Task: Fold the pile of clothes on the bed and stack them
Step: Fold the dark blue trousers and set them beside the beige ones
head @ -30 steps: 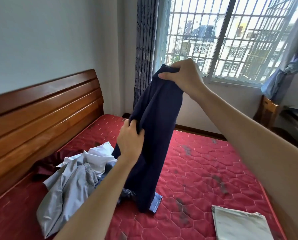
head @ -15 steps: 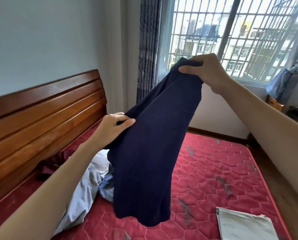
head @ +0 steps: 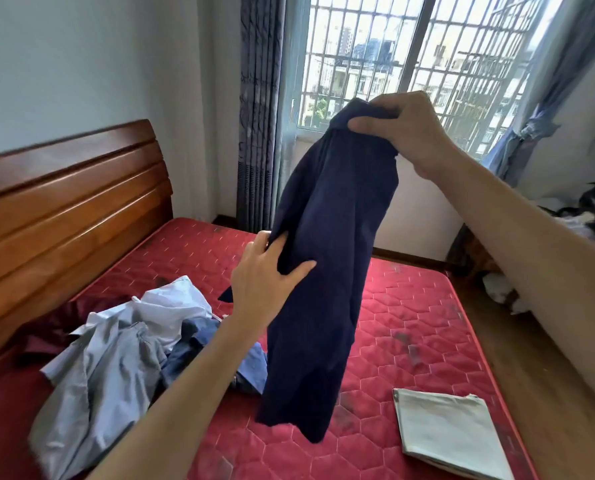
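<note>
We hold a dark navy garment (head: pixel 327 271) up in the air above the red mattress (head: pixel 410 327), and it hangs with its long axis nearly vertical, leaning a little so that the top sits to the right and the loose bottom edge points down toward the mattress, just clear of it. Our right hand (head: pixel 406 133) grips the bunched top end, fingers curled over the fabric and the thumb pressed underneath. Our left hand (head: pixel 264 275) holds the garment's left edge about halfway down, the thumb lying across the front of the cloth and the other fingers tucked behind the fold. To the left of the hanging garment lies the unfolded pile of clothes (head: pixel 122 344), pale grey and white pieces with some blue and dark red ones among them, close to the wooden headboard (head: pixel 64 209). At the near right corner of the mattress a folded pale cloth (head: pixel 448 431) lies flat, well apart from the pile.
</note>
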### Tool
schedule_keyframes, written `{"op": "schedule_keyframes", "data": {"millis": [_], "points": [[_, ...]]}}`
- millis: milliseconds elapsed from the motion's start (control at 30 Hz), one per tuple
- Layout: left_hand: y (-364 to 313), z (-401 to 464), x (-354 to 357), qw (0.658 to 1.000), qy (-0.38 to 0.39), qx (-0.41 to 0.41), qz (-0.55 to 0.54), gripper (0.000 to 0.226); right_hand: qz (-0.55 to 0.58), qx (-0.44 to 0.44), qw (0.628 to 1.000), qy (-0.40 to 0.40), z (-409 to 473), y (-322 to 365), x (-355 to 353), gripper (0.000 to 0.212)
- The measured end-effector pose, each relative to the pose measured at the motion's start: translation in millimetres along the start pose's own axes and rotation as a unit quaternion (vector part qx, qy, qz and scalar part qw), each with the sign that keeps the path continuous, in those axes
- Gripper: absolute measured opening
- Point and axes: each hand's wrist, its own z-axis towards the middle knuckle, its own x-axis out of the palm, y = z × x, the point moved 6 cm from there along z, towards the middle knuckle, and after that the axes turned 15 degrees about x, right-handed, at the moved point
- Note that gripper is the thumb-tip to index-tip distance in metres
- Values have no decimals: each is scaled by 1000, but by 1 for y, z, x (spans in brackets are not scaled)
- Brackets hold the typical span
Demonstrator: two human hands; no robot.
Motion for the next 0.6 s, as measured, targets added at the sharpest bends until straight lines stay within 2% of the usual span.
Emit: {"op": "schedule_keyframes", "data": {"millis": [233,367,500,600], "points": [[-30,-6,22,1000,1,7,8,38,-39,-6,999,-24,-11,2,-12,42],[-31,-5,20,999,-24,0,-33,16,-54,0,998,-12,-14,-3,-15,24],[-15,-3,3,999,-33,9,-36,14,-76,1,997,-22,-16,-14,-27,36],[1,6,-17,998,-20,24,-60,14,-93,21,995,-18,-16,-27,-34,28]]}}
